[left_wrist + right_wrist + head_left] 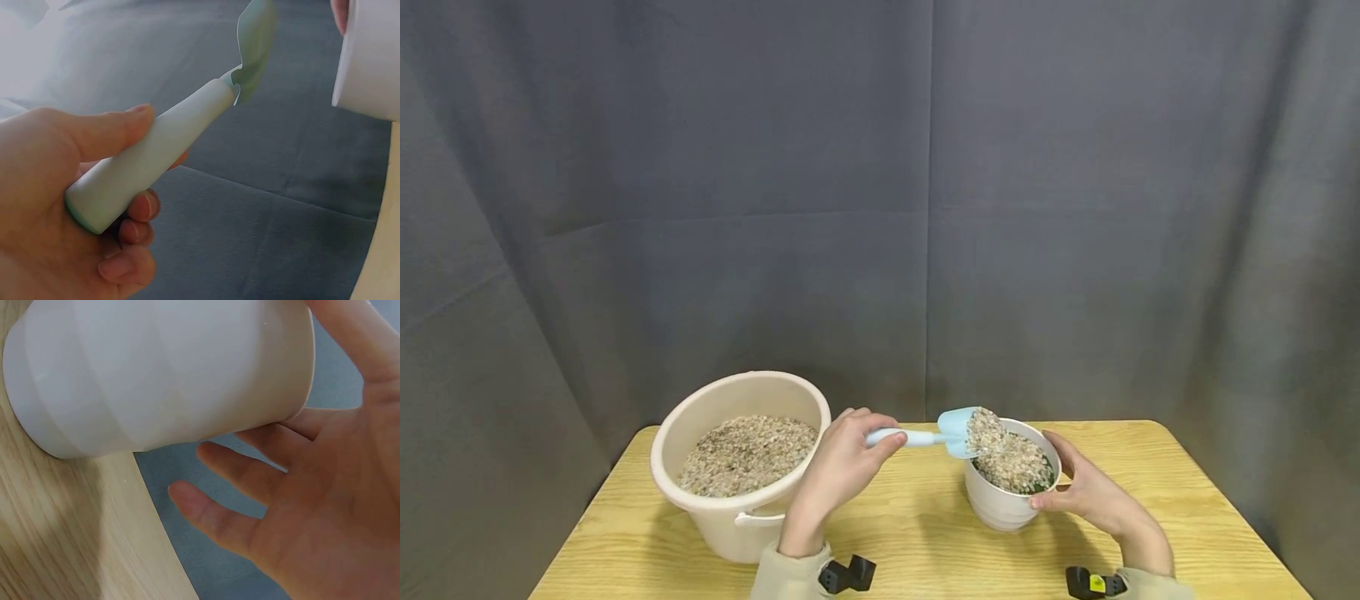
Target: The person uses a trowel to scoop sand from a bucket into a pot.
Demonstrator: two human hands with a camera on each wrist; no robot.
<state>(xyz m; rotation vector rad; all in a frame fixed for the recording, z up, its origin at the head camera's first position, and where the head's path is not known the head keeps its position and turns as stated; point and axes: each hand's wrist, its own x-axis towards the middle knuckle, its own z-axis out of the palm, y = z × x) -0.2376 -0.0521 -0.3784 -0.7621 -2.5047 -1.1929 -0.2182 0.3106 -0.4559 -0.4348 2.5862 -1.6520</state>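
Observation:
My left hand [844, 458] grips the pale blue handle of a small trowel [169, 140], thumb along the top and fingers curled underneath. The blade, tilted over the left rim of a white flowerpot [1000, 508], carries small tan and grey pebbles [985, 431] that spill at its tip. Inside the pot lies a mound of the same pebbles, with dark green showing at its edge. From the right, my right hand [1093, 492] holds the pot near its rim between thumb and fingers. In the right wrist view, two fingers of that hand [312, 475] extend away from the pot's wall.
A large cream bucket [737, 521] of pebbles [748, 458] stands on the left of the wooden table [917, 542], its handle hanging at the front. Dark grey curtain [880, 208] rises behind the table and along both sides.

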